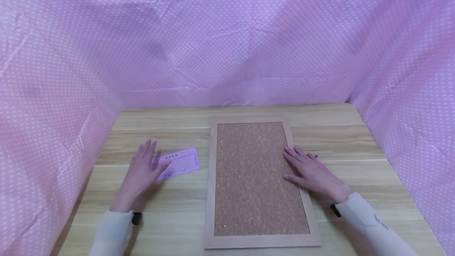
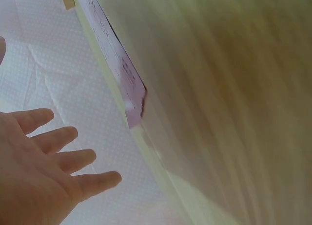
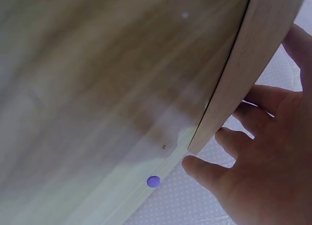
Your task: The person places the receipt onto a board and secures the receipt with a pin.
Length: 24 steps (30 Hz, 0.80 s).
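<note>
The printed paper (image 1: 185,161) lies beside the corkboard (image 1: 257,185), not on it; the purple disc (image 3: 153,181) sits apart. The left hand (image 1: 141,171) and right hand (image 1: 313,171) grip nothing, fingers stretched out.

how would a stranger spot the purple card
On the table, find the big wood-framed cork board. To its left lies the card, its left end overlapped by the left hand in the head view. Unlike the plain brown board, it is small, purple and printed with a dark grid.
</note>
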Each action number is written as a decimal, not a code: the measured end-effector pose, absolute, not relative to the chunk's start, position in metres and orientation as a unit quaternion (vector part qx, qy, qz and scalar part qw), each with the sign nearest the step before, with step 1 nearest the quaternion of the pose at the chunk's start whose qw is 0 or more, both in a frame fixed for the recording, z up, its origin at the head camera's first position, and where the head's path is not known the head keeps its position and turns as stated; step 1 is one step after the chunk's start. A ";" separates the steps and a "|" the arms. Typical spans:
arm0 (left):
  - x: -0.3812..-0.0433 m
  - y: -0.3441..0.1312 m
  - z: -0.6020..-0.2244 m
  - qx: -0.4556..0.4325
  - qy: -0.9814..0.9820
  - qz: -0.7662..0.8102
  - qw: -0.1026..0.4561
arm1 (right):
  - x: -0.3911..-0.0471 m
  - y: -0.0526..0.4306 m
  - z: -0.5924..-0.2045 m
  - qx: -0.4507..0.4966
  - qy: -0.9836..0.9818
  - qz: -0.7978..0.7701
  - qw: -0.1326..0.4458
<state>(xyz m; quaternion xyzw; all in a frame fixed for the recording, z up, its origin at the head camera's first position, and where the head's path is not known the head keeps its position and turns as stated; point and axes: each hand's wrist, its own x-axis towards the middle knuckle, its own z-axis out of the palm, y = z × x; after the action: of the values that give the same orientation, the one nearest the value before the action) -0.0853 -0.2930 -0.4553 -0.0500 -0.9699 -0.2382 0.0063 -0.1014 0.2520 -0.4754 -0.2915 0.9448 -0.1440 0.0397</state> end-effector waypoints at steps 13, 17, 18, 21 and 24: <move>-0.083 -0.312 -0.456 -0.021 -0.961 -0.274 -0.007 | -0.101 0.252 -0.475 -0.292 0.943 -0.154 0.035; -0.083 -0.316 -0.456 -0.011 -0.960 -0.279 -0.024 | -0.101 0.252 -0.475 -0.291 0.944 -0.151 0.040; -0.082 -0.316 -0.456 -0.009 -0.960 -0.280 -0.028 | -0.101 0.252 -0.475 -0.290 0.944 -0.150 0.043; -0.083 -0.318 -0.456 -0.004 -0.960 -0.279 -0.039 | -0.101 0.252 -0.474 -0.287 0.945 -0.150 0.050; -0.083 -0.320 -0.456 -0.003 -0.959 -0.279 -0.047 | -0.101 0.251 -0.473 -0.287 0.945 -0.150 0.054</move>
<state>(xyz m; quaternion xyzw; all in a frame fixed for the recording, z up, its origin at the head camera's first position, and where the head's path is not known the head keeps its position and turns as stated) -0.0834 -0.3201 -0.4559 -0.0030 -0.9592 -0.2788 -0.0469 -0.1011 0.2511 -0.4731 -0.2867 0.9447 -0.1498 0.0540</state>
